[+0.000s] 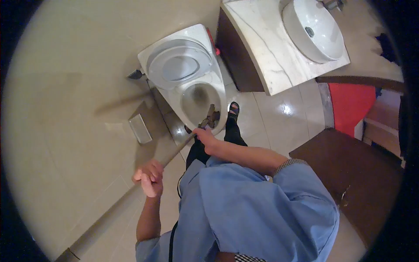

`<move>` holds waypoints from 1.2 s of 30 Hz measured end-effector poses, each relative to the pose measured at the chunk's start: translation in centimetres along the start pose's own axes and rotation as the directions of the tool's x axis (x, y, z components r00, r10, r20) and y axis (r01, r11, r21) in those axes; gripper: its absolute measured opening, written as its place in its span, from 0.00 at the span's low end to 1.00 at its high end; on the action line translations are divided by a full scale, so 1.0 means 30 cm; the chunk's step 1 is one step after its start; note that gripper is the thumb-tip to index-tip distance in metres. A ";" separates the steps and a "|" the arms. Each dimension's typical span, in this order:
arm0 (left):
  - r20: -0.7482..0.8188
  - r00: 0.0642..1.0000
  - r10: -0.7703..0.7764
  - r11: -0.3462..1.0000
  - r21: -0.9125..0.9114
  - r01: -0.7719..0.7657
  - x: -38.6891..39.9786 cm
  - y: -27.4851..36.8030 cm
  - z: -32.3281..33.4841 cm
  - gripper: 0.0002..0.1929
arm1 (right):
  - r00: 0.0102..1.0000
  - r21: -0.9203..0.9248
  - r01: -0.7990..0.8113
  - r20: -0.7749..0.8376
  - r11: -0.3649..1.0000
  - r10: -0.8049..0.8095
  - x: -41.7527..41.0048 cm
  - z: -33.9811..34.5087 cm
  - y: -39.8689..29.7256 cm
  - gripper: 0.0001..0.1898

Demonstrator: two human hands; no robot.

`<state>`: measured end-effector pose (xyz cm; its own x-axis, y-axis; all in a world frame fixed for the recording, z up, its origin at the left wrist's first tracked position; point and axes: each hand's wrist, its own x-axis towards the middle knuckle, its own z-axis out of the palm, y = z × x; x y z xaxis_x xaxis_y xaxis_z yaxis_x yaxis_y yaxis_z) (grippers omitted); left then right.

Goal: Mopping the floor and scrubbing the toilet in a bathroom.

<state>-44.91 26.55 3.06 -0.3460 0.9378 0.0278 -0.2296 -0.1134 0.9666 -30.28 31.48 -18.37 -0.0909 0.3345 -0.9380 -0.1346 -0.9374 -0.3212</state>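
Observation:
My left hand (149,177) grips a long pale pole (178,152), its fingers wrapped around it. Farther up, my right hand (205,139) is closed on the same pole near its upper end. Just past that hand, a dark grey-brown bundle of strips (211,118), apparently a mop head, appears over the front of the toilet bowl (185,101). Whether it touches the bowl cannot be told. The white toilet (226,95) stands ahead of me with its seat and lid (157,70) raised. The pole's lower end is hard to make out.
A marble countertop (258,42) with a white vessel basin (322,36) stands to the right of the toilet. On the left wall is a metal-fronted paper holder (140,128). A brown door (356,173) with a handle is at right. Glossy tiles (278,121) cover the floor.

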 end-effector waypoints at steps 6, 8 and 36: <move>0.010 1.000 0.006 0.996 -0.087 -0.005 0.085 -0.043 -0.105 0.20 | 1.000 -0.078 0.025 0.005 0.997 -0.024 0.128 0.062 0.057 0.19; 0.011 1.000 -0.011 0.995 -0.094 0.012 0.095 -0.055 -0.132 0.20 | 0.999 -0.109 0.020 0.032 0.994 -0.017 0.168 0.072 0.076 0.19; 0.324 0.946 -0.022 0.998 0.061 0.003 0.116 0.140 0.352 0.11 | 0.957 -0.127 0.255 0.173 0.959 -0.232 -0.135 -0.256 -0.025 0.31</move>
<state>-37.47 32.81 9.91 -0.0271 0.9958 0.0873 -0.1743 -0.0907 0.9805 -22.23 30.06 -15.33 -0.2267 0.5541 -0.8010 -0.0270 -0.8257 -0.5635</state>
